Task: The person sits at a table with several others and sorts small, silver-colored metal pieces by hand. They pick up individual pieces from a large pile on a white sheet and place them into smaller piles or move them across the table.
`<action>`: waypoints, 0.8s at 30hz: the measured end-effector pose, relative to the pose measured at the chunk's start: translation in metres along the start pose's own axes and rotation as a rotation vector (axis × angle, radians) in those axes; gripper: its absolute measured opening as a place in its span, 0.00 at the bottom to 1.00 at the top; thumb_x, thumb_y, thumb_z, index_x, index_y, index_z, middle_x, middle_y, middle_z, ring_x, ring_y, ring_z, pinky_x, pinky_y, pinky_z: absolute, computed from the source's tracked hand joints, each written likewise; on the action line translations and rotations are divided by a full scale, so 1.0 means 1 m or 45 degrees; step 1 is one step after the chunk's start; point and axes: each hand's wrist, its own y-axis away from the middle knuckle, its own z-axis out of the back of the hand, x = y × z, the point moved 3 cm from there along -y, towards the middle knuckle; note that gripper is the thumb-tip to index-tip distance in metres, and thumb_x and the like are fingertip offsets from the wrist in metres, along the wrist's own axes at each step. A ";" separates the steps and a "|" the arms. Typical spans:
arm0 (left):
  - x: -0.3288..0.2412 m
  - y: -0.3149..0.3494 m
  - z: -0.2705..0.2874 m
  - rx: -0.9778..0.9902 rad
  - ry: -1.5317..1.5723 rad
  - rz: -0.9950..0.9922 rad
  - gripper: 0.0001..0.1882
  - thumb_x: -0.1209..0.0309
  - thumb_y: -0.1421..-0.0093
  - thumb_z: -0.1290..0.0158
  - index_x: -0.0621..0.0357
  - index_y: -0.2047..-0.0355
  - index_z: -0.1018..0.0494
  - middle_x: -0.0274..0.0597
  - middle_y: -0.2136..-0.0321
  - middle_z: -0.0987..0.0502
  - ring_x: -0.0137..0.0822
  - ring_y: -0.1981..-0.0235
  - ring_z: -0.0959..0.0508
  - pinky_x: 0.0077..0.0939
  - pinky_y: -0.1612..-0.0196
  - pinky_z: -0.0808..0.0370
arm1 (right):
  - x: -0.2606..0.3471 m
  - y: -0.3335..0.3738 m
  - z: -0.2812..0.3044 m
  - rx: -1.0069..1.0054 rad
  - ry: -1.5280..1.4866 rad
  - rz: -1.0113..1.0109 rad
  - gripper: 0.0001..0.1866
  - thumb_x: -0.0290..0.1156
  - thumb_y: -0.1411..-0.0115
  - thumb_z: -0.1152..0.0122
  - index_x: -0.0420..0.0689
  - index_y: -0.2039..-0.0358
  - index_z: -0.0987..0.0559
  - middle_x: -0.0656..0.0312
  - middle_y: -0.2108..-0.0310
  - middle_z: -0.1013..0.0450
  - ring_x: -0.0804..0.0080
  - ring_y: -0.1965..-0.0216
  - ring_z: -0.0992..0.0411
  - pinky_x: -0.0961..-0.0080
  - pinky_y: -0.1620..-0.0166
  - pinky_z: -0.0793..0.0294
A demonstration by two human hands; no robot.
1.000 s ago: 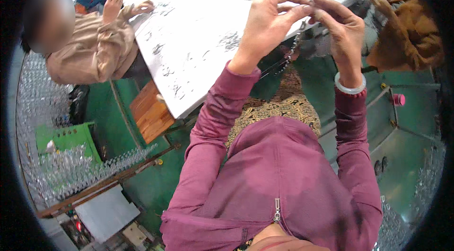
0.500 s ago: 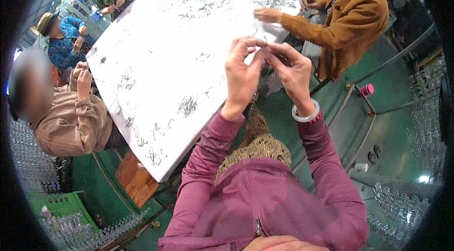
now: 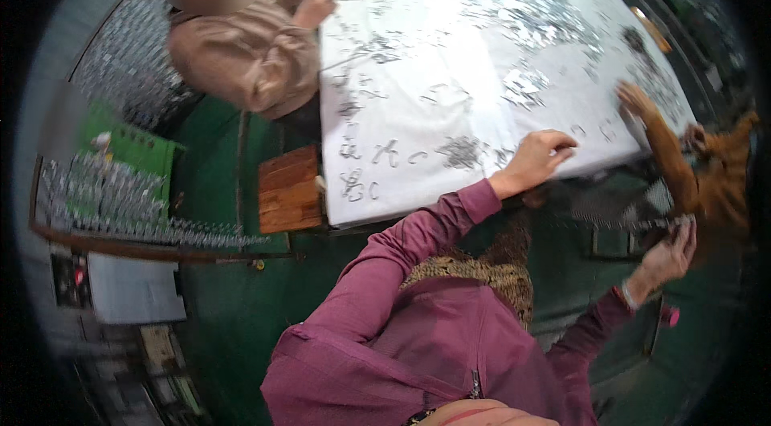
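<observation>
My right hand (image 3: pixel 668 256) is out to the right, away from the table, its fingertips pinched on the end of a thin linked chain (image 3: pixel 618 224). The chain stretches left from those fingertips toward my lap, where its other end is lost in blur. Over the near edge of the white-covered table (image 3: pixel 401 185) my left hand (image 3: pixel 536 163) reaches out, fingers apart and slightly curled, with nothing visible in them. Close by its wrist lies a pile of small dark links (image 3: pixel 460 153). Farther in are loose shiny pieces (image 3: pixel 526 87).
A person in a tan top (image 3: pixel 249 57) sits at the left, and another in a brown jacket (image 3: pixel 715 185) works at the right, near my right hand. A wooden stool (image 3: pixel 289 189) stands by the table's left corner. Beyond it is a green rack (image 3: pixel 136 153) with clear strands.
My hands were together at the table edge; the right has swung out right, drawing the chain with it, and the left has opened over the table. The view has turned left.
</observation>
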 end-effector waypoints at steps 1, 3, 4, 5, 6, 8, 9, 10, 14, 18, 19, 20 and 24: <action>0.033 0.006 0.026 -0.097 -0.103 0.034 0.08 0.72 0.44 0.45 0.62 0.65 0.23 0.46 0.69 0.21 0.38 0.68 0.20 0.27 0.65 0.24 | 0.006 -0.002 0.001 0.055 0.244 0.088 0.13 0.24 0.40 0.48 0.41 0.55 0.23 0.54 0.54 0.27 0.63 0.55 0.27 0.72 0.55 0.24; 0.088 0.009 0.078 -0.235 -0.379 0.112 0.08 0.71 0.45 0.45 0.61 0.66 0.23 0.45 0.68 0.21 0.41 0.66 0.21 0.31 0.61 0.26 | -0.001 -0.006 0.011 0.043 0.483 0.165 0.14 0.24 0.39 0.50 0.42 0.54 0.24 0.52 0.54 0.27 0.60 0.53 0.28 0.69 0.53 0.25; 0.111 0.010 0.104 -0.295 -0.559 0.168 0.10 0.71 0.45 0.46 0.60 0.63 0.23 0.45 0.66 0.21 0.43 0.62 0.23 0.34 0.55 0.28 | -0.011 -0.006 0.014 0.011 0.472 0.160 0.14 0.24 0.39 0.52 0.41 0.54 0.24 0.51 0.53 0.28 0.59 0.52 0.29 0.69 0.52 0.26; 0.141 0.010 0.124 -0.302 -0.684 0.217 0.14 0.72 0.45 0.47 0.60 0.58 0.26 0.47 0.62 0.23 0.45 0.57 0.26 0.36 0.51 0.31 | -0.030 -0.002 0.019 -0.031 0.457 0.149 0.14 0.25 0.38 0.52 0.40 0.54 0.24 0.51 0.53 0.28 0.60 0.52 0.29 0.69 0.52 0.26; 0.166 0.012 0.142 -0.266 -0.761 0.290 0.16 0.73 0.45 0.48 0.60 0.54 0.28 0.50 0.55 0.27 0.48 0.51 0.30 0.38 0.48 0.33 | -0.041 -0.001 0.023 -0.058 0.473 0.156 0.14 0.25 0.38 0.53 0.40 0.54 0.24 0.51 0.53 0.28 0.60 0.52 0.29 0.69 0.52 0.25; 0.196 0.033 0.183 -0.292 -0.929 0.331 0.19 0.71 0.45 0.47 0.57 0.51 0.30 0.51 0.48 0.33 0.54 0.45 0.36 0.40 0.45 0.35 | -0.051 -0.002 0.019 -0.096 0.462 0.161 0.15 0.24 0.38 0.55 0.40 0.53 0.24 0.53 0.52 0.28 0.60 0.52 0.28 0.69 0.52 0.26; 0.211 0.033 0.189 -0.269 -0.976 0.329 0.21 0.70 0.44 0.47 0.56 0.50 0.32 0.51 0.46 0.35 0.55 0.43 0.39 0.44 0.44 0.37 | -0.058 0.000 0.022 -0.128 0.491 0.138 0.15 0.23 0.38 0.56 0.41 0.53 0.24 0.54 0.52 0.28 0.60 0.52 0.28 0.69 0.52 0.26; 0.220 0.040 0.195 -0.247 -1.021 0.352 0.22 0.68 0.44 0.48 0.55 0.48 0.33 0.50 0.44 0.38 0.57 0.41 0.42 0.47 0.43 0.38 | -0.059 -0.002 0.023 -0.127 0.486 0.107 0.16 0.22 0.39 0.57 0.42 0.53 0.24 0.55 0.52 0.28 0.60 0.52 0.28 0.69 0.51 0.27; 0.234 0.034 0.174 0.311 -1.573 0.169 0.27 0.59 0.39 0.53 0.48 0.40 0.41 0.47 0.38 0.45 0.61 0.37 0.52 0.63 0.42 0.46 | -0.077 -0.008 0.047 -0.163 0.631 0.127 0.20 0.20 0.43 0.59 0.41 0.53 0.24 0.54 0.52 0.28 0.58 0.50 0.30 0.66 0.48 0.31; 0.229 0.036 0.160 -0.012 -1.397 0.604 0.31 0.47 0.36 0.68 0.46 0.36 0.48 0.41 0.34 0.52 0.53 0.34 0.55 0.63 0.38 0.59 | -0.067 -0.019 0.058 -0.240 0.607 0.057 0.21 0.18 0.48 0.58 0.40 0.56 0.23 0.52 0.53 0.28 0.56 0.49 0.31 0.66 0.47 0.33; 0.227 0.035 0.161 -0.003 -1.410 0.653 0.32 0.46 0.35 0.69 0.48 0.36 0.49 0.40 0.34 0.52 0.51 0.34 0.56 0.61 0.37 0.60 | -0.064 -0.024 0.059 -0.235 0.738 0.025 0.21 0.17 0.49 0.58 0.39 0.57 0.23 0.52 0.53 0.28 0.56 0.50 0.30 0.67 0.47 0.32; 0.224 0.034 0.159 -0.006 -1.410 0.658 0.32 0.46 0.35 0.71 0.49 0.36 0.49 0.39 0.34 0.52 0.50 0.33 0.56 0.59 0.37 0.61 | -0.064 -0.025 0.064 -0.262 0.680 0.044 0.20 0.17 0.48 0.58 0.38 0.57 0.23 0.51 0.53 0.28 0.56 0.50 0.30 0.66 0.47 0.32; 0.220 0.028 0.157 0.057 -1.426 0.698 0.32 0.47 0.35 0.70 0.46 0.35 0.52 0.39 0.34 0.53 0.48 0.33 0.56 0.59 0.37 0.60 | -0.060 -0.025 0.073 -0.340 0.367 -0.198 0.18 0.13 0.46 0.59 0.36 0.59 0.23 0.52 0.54 0.29 0.62 0.55 0.28 0.72 0.53 0.24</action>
